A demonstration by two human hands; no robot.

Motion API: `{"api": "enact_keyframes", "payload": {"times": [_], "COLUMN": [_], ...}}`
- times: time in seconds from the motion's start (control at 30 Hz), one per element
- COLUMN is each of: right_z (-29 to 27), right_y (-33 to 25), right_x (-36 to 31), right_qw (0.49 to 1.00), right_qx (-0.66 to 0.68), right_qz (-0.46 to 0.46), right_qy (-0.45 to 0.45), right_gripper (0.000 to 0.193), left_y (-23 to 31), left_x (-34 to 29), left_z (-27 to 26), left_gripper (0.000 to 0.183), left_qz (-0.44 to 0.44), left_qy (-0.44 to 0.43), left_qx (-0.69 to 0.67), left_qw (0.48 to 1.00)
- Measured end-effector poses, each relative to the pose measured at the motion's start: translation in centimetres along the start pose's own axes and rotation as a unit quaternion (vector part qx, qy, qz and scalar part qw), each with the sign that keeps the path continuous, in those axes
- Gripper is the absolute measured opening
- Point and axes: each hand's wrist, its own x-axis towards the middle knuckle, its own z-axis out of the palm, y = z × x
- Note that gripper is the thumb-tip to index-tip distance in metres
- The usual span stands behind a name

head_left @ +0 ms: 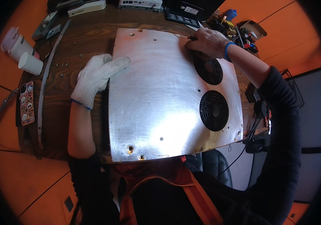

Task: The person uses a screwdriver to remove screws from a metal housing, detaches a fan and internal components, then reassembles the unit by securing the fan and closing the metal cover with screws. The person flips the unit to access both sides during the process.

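A large scratched silver metal panel [149,93] lies in front of me on the table, with two round black fan grilles [214,111] on its right side. My left hand [94,77], in a white knit glove, grips the panel's left edge, its thumb lying over the top face. At the panel's far right corner, my gloved right hand [209,42] is closed, fingers bent down beside the upper grille. A small dark bit shows at its fingertips; what it holds I cannot make out. Rusty screw holes [130,149] mark the near left corner.
Left on the dark wooden table [61,97] are loose screws [62,75], a long metal strip [51,67], a white cup [30,63] and a phone in a patterned case [27,103]. A black laptop [190,13] and an open box of parts [250,33] stand at the far side.
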Motion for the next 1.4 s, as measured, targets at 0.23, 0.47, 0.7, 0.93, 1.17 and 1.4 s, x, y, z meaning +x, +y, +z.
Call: {"api": "enact_keyframes", "payload": {"times": [0.23, 0.47, 0.7, 0.93, 1.17, 1.4], "right_z": [0.4, -0.6, 0.4, 0.8, 0.6, 0.4], "right_y": [-2.7, -1.9, -1.3, -1.5, -2.6, 0.1], "right_x": [-0.6, -1.2, -1.3, 1.1, 0.2, -0.4], "right_qw": [0.992, 0.998, 0.994, 0.994, 0.992, 0.982], "right_qx": [-0.02, -0.018, 0.057, 0.013, -0.067, -0.153], "right_qz": [0.098, 0.01, 0.065, 0.086, 0.049, -0.111], "right_qy": [0.082, 0.057, 0.065, 0.07, 0.097, 0.033], "right_gripper": [0.038, 0.041, 0.049, 0.071, 0.048, 0.043], "left_y": [-1.1, -0.8, -0.2, -0.2, 0.5, 0.1], "left_x": [0.4, 0.3, -0.4, 0.0, -0.8, -0.6], "left_z": [0.6, 0.1, 0.5, -0.2, -0.1, 0.1], "left_gripper": [0.058, 0.056, 0.061, 0.052, 0.054, 0.057], "left_qz": [0.097, 0.08, 0.07, 0.05, 0.041, 0.066], "left_qy": [0.03, 0.036, 0.043, -0.019, 0.008, 0.013], "left_qx": [-0.028, 0.045, 0.021, -0.024, 0.029, 0.021], "left_qw": [0.994, 0.995, 0.996, 0.998, 0.999, 0.998]}}
